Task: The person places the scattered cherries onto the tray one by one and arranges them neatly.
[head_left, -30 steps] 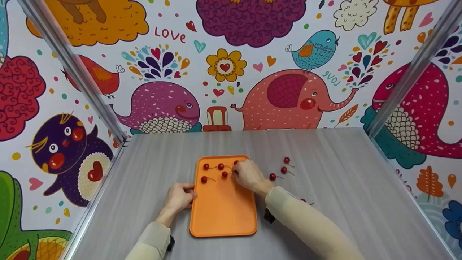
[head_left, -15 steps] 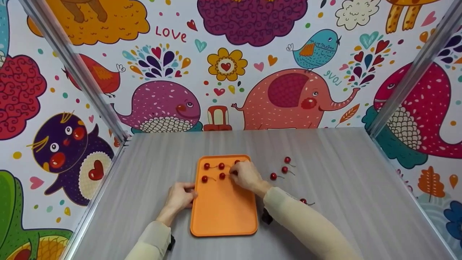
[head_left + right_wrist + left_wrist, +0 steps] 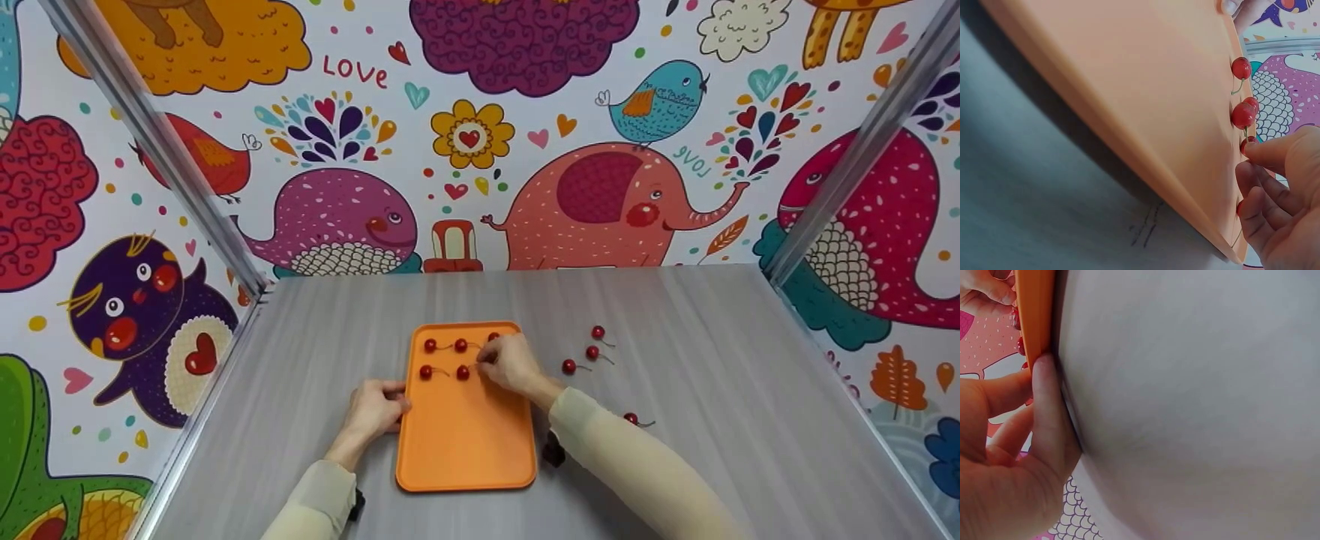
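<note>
An orange tray [image 3: 465, 442] lies on the table, with several red cherries at its far end. My left hand [image 3: 375, 409] holds the tray's left edge; in the left wrist view its fingers [image 3: 1047, 399] lie against the rim. Over the tray's far right part, my right hand [image 3: 511, 365] pinches the stem of a cherry [image 3: 463, 372] in the nearer row. That cherry [image 3: 1243, 115] hangs by its stem at the fingertips in the right wrist view. Left of it sits another cherry [image 3: 426, 372]. Behind them are a cherry [image 3: 430, 346], a middle cherry [image 3: 460, 346] and a partly hidden cherry [image 3: 493, 338].
Right of the tray, loose cherries lie on the grey table [image 3: 337, 315]: a far cherry [image 3: 598, 331], two nearer ones, and a cherry [image 3: 631, 418] beside the right sleeve. Metal posts [image 3: 187, 180] and patterned walls border the table.
The cherry at my right hand has shifted slightly toward me and left, into line with its neighbour. My right hand has moved a little left; the left hand stays on the tray edge.
</note>
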Available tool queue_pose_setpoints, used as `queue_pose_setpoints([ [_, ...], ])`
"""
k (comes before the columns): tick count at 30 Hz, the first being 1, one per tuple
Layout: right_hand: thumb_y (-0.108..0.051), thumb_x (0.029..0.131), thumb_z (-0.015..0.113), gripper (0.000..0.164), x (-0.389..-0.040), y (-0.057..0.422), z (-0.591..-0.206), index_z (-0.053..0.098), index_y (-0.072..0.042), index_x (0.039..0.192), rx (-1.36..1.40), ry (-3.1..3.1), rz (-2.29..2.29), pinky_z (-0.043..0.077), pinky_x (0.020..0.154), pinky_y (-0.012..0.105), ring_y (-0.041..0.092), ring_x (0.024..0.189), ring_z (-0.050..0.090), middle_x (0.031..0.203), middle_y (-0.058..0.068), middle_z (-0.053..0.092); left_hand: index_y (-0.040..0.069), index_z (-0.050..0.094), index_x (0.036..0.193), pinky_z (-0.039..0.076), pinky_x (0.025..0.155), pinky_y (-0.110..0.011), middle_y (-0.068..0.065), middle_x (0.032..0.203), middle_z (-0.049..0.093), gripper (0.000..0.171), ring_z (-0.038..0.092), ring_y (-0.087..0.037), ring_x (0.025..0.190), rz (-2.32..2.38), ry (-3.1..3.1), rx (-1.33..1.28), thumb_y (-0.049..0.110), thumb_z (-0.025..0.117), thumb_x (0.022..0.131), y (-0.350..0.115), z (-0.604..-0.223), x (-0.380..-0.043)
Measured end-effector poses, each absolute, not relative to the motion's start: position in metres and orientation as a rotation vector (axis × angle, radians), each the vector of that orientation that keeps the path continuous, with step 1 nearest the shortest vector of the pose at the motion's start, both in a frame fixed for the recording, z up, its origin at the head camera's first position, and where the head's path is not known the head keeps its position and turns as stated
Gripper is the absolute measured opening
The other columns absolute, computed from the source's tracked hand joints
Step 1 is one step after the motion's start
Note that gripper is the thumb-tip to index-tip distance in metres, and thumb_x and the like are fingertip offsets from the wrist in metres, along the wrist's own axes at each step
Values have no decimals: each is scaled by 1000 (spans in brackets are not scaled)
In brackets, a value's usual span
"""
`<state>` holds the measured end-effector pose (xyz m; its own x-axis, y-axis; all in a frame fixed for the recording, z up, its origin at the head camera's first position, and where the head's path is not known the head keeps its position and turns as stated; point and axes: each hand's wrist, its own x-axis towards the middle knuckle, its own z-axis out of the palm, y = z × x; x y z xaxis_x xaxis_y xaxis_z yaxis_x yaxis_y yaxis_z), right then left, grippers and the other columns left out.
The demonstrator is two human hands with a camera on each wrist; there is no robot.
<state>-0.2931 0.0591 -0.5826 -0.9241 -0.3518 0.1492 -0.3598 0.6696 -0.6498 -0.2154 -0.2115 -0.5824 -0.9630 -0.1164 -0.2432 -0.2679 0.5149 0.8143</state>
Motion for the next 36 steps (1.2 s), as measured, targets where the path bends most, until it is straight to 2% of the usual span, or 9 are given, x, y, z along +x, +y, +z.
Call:
queue_pose_setpoints([
  [9,-9,96,86,5,-293,60,-584,90,-6,96,605,-2860,1048,71,86,43,22,93,79,98,8,87,0,78,139,68,66,-32,-8,100,77,42,72,-14,79,1426,2611,-326,0,74,98,-211,-581,-214],
  [16,-14,94,89,6,-292,55,-583,90,-11,89,444,-2906,987,70,84,40,19,89,77,93,4,86,0,79,138,68,66,-32,-9,100,78,41,71,-13,78,1420,2626,-323,0,75,97,-212,-581,-214],
  [24,-21,92,91,10,-291,51,-583,89,-16,83,398,-2917,865,71,82,44,21,90,80,91,-2,86,-2,78,139,69,66,-34,-12,103,75,40,73,-16,80,1491,2574,-325,0,73,99,-210,-580,-213],
  [36,-18,96,89,5,-288,55,-585,90,-14,97,435,-2917,1000,69,93,45,21,95,77,100,2,86,0,77,141,69,68,-34,-12,106,77,41,75,-16,83,1467,2586,-329,1,73,101,-211,-579,-212],
])
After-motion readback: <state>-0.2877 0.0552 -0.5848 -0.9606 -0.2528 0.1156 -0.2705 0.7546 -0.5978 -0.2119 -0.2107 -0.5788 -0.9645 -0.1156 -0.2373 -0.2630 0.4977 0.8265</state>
